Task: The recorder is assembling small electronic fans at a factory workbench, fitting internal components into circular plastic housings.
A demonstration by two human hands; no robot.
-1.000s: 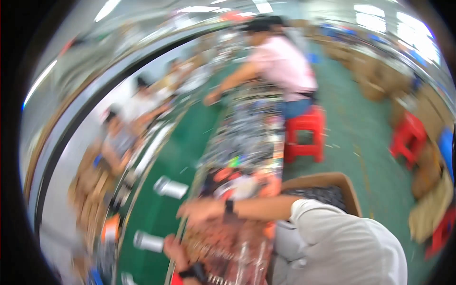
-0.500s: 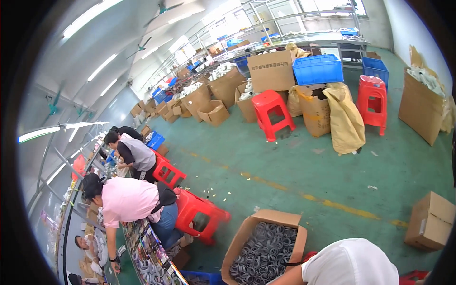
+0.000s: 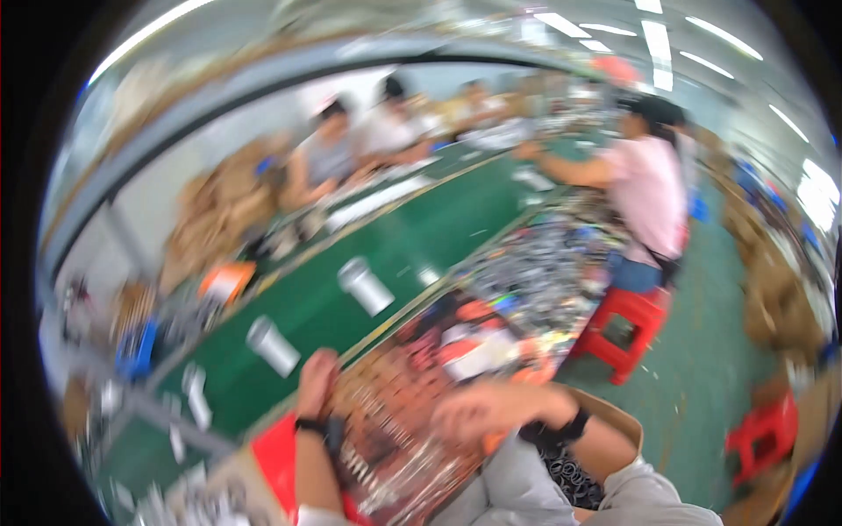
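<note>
The whole picture is smeared by motion. My left hand (image 3: 317, 382), with a dark band at the wrist, is over the near edge of the green conveyor belt (image 3: 421, 235); its fingers are too blurred to read. Above the bench top, covered with a reddish-brown printed sheet (image 3: 386, 399), hovers my right hand (image 3: 487, 410), also blurred. Whether it holds anything is unclear. White tube-shaped pieces, such as this white tube (image 3: 366, 287) and another white tube (image 3: 273, 346), lie apart on the belt, beyond my left hand.
Grey rings fill a cardboard box (image 3: 627, 421) beside my right forearm. Many small parts (image 3: 548, 263) cover the bench farther right, where a person in pink (image 3: 645, 188) reaches over the belt. A red stool (image 3: 618, 329) stands there. Other people sit across the belt.
The view has swung from the open floor and stacked boxes to the bench and belt. Both my hands now show over the bench.
</note>
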